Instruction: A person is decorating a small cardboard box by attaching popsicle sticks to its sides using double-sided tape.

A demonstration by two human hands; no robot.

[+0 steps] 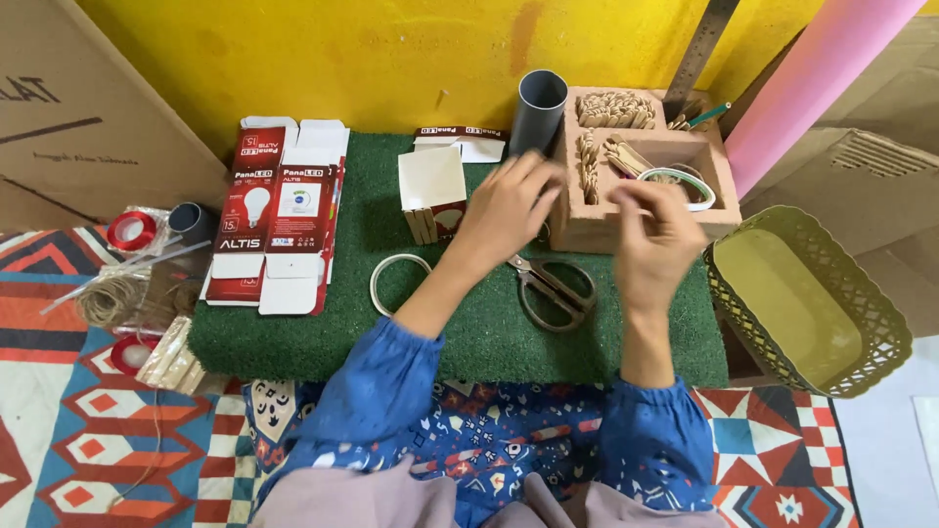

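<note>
Green artificial turf mat (489,332) covers the work surface before a yellow wall; the left hand (509,210) hovers with fingers loosely spread beside a small open carton (433,191), its grip blurred, so I cannot tell whether it holds anything; the right hand (657,235) pinches its fingertips together just in front of the compartmented wooden tray (641,210); scissors (553,290) lie between both wrists; a flattened bulb box (279,220) rests further left.

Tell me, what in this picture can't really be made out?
- Left hand and right hand, head view: fingers motion-blurred, so any grip is unclear.
- Scissors: blade tips hidden under the left hand.
- Wooden tray: front compartment partly covered by the right hand.
- Pink roll: cut off by the top edge.
</note>
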